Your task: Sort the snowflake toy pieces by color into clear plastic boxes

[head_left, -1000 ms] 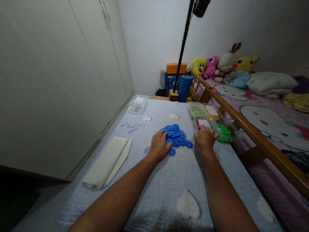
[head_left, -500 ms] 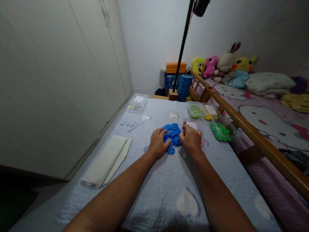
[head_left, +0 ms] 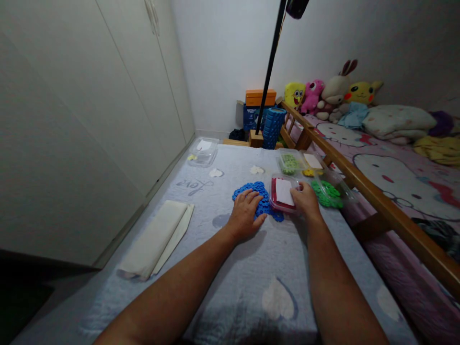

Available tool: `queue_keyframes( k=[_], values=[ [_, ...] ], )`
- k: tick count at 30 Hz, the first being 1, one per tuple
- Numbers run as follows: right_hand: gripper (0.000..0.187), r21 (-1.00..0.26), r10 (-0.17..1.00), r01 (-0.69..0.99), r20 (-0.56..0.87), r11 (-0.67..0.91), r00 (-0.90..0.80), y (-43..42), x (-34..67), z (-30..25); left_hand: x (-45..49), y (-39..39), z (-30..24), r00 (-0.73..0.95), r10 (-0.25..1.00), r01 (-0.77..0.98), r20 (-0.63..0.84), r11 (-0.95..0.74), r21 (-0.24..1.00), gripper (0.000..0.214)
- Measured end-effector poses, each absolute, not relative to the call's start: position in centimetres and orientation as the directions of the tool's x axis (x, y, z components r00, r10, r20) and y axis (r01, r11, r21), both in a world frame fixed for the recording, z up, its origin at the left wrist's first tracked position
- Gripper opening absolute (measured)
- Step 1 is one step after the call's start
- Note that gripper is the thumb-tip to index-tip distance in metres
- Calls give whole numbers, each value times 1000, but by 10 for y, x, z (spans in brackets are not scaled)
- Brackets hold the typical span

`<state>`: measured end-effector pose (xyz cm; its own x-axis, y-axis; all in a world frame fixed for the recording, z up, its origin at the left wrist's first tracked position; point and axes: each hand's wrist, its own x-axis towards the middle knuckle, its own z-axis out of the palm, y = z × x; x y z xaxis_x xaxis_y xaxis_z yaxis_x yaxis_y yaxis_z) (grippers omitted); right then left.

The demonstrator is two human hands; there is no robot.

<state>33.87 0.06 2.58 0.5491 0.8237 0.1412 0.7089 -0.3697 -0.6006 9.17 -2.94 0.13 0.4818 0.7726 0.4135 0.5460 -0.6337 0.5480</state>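
Note:
Blue flower-shaped plastic discs [head_left: 264, 203] lie in a loose pile on the cloth-covered table. Resting flat over the left part of that pile is my left hand [head_left: 246, 213], its fingers spread and its thumb out. My right hand [head_left: 305, 201] grips the right side of a clear plastic box [head_left: 281, 207] with red pieces inside and a white paper [head_left: 284, 191] on top. The box stands just right of the blue discs, close against them. Part of the pile is hidden under my left hand.
Beyond the box are clear boxes with light green pieces [head_left: 289, 165], yellow pieces [head_left: 308, 172] and green pieces [head_left: 327, 194]. Another clear box [head_left: 204, 152] sits at the far left. A folded cream cloth [head_left: 158, 239] lies near left. A wooden bed rail [head_left: 345, 167] borders the right.
My right hand has moved right, off the blue discs and onto the red-piece box's right side. My left hand has flattened over the discs, which have spread out.

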Motion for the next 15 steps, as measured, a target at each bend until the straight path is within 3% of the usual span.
queue_keyframes(
  k=[3,8,12,15],
  values=[
    [53,-729,814,616,143,-298,563,2,339,23,98,-32,-1,505,771,510,388,-629,586,58],
    [53,-931,798,329,73,-161,598,3,335,21,104,-34,-2,484,817,375,312,-516,770,63],
    [57,-977,811,199,59,-71,581,4,323,23,104,-37,7,324,894,220,309,-389,895,56],
    [68,-995,868,99,59,12,493,2,309,25,100,-36,18,154,963,130,220,-241,962,52]
  ],
)
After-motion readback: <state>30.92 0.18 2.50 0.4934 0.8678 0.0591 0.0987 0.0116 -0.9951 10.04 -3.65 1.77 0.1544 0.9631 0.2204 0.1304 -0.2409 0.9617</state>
